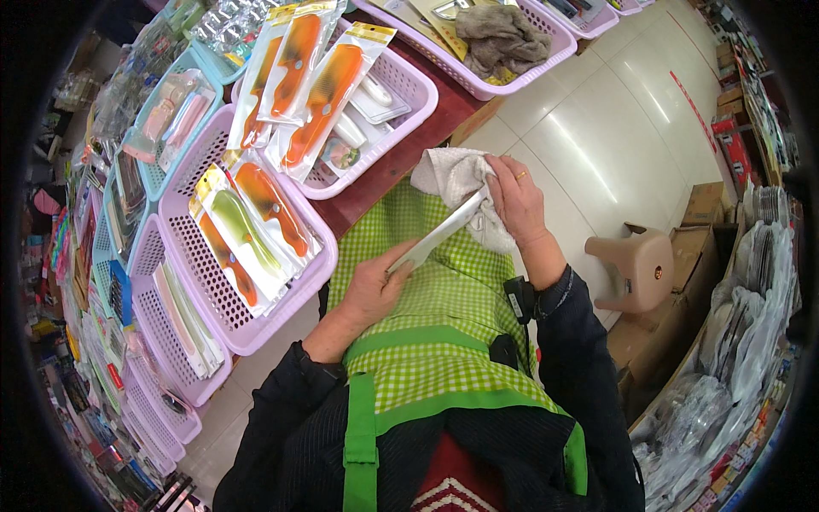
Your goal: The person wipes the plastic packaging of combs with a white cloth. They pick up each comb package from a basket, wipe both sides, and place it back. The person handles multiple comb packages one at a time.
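In front of my green-checked apron [409,299], my left hand [373,288] is closed on the near end of a long, flat, whitish packet [442,232]. The packet is tilted nearly edge-on, so what it contains cannot be made out. My right hand [519,198] is closed on a white textured cloth [452,175], which is bunched around the packet's far end. Part of the cloth hangs down below the right fingers. Left of my hands, a purple basket [294,314] holds several flat packages, including an orange-handled item [271,205] and a green one [235,224].
Another purple basket [418,94] behind it is heaped with orange packaged items [320,98]. A crumpled grey-brown cloth [503,41] lies in the basket at the top. To the right stand a beige stool [636,269], cardboard boxes [695,247] and plastic-wrapped goods [725,358]. The floor is tiled.
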Tool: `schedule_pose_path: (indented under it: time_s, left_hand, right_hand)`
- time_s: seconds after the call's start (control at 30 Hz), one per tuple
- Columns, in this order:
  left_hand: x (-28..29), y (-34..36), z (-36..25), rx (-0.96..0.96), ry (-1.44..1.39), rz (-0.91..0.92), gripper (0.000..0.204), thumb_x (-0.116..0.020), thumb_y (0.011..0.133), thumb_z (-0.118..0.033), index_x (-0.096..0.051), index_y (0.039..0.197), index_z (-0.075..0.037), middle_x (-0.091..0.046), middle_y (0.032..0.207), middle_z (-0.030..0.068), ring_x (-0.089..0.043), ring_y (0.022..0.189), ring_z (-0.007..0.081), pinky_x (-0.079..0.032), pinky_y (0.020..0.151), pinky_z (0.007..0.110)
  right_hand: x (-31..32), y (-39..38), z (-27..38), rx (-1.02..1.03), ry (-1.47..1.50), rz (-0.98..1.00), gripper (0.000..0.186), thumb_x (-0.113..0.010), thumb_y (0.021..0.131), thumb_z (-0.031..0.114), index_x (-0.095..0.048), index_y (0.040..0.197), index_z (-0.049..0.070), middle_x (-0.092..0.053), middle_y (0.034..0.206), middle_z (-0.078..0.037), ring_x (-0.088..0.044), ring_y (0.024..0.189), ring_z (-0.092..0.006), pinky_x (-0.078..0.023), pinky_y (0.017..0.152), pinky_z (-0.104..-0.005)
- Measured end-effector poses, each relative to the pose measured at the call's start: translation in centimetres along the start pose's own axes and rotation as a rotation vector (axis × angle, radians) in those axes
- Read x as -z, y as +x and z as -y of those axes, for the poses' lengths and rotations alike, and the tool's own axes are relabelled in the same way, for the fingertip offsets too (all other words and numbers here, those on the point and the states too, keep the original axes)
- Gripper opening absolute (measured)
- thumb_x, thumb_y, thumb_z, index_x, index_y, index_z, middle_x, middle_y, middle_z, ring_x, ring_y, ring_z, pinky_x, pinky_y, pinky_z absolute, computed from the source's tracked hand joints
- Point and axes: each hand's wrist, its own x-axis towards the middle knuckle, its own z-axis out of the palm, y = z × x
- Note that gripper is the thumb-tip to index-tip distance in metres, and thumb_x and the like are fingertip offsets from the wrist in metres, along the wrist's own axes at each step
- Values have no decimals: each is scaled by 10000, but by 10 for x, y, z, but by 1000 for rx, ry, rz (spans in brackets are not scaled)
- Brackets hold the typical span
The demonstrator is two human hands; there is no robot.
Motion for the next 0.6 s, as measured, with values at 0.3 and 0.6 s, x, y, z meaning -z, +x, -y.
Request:
schedule_pose_path:
  time_s: [0.3,0.6]
  left_hand:
    - [2,-5,11,49,-193,-11,346,-545,990,-124,-555,1310,6,-688,1026,88,-644,831,131,-521,784,282]
    - [5,0,9,330,-533,-32,334,-538,1000,-189,-567,1244,36,-669,1059,86,-646,846,143,-530,751,291]
  right_hand:
    - [-14,-15,-62,-459,87,52,268,-571,948,227,-635,1175,99,-640,1074,-143,-636,987,-331,-526,835,-420]
    - [34,-21,-40,-521,388,-239,297,-619,930,148,-630,1197,19,-671,1123,-140,-639,1036,-259,-490,916,-360]
